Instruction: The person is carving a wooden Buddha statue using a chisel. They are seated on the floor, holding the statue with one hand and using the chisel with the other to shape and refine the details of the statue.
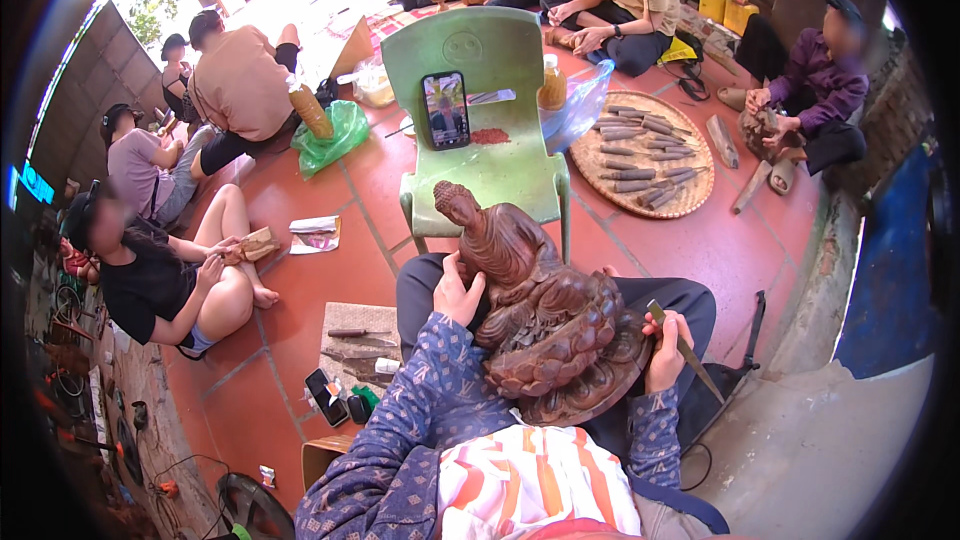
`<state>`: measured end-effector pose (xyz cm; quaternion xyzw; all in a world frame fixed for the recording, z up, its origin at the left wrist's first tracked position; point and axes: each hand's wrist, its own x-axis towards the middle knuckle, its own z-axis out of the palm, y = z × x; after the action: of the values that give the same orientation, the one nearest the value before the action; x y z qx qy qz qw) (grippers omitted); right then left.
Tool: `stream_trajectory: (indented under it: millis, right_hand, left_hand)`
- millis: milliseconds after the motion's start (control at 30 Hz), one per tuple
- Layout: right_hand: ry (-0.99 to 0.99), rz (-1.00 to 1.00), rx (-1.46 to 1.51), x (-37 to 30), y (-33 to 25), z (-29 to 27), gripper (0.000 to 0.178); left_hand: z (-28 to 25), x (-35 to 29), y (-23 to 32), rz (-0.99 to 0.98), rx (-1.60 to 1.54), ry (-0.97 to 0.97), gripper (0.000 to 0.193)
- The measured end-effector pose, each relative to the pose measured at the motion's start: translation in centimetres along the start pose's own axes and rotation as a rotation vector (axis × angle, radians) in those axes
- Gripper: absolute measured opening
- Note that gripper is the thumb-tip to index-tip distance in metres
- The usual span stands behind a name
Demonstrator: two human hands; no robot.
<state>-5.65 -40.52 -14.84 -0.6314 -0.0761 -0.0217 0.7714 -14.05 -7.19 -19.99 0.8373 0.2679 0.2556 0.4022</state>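
Observation:
A dark brown carved wooden Buddha statue [515,245], seated on a lotus base, leans back across my lap. Its head tilts to the upper left. My left hand [459,292] grips the statue's side near the shoulder and arm, fingers partly hidden behind it. In my right hand [667,352], beside the base, is a flat, pointed metal tool [697,365] that looks like a file, its tip slanting down to the right. A green plastic chair [480,185] stands right in front of the statue, with a lit phone [445,112] propped on it.
At the right, a round woven tray [706,165] holds many chisel-like tools. To my left lie a small mat [350,315] with carving tools and a dark phone [326,397]. Several people sit around on the red tiles, one at left holding a wooden piece [252,246].

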Motion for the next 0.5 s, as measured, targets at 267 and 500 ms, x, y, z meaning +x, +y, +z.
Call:
stream_trajectory:
  millis: [267,500]
  right_hand:
    - [0.029,0.005,-0.033,0.05,-0.28,0.2,0.029]
    - [0.023,0.006,-0.02,0.09,-0.38,0.33,0.029]
  left_hand:
    - [0.05,0.0,0.14,-0.007,0.001,-0.001,0.054]
    - [-0.03,-0.05,0.2,0.001,-0.004,0.002,0.054]
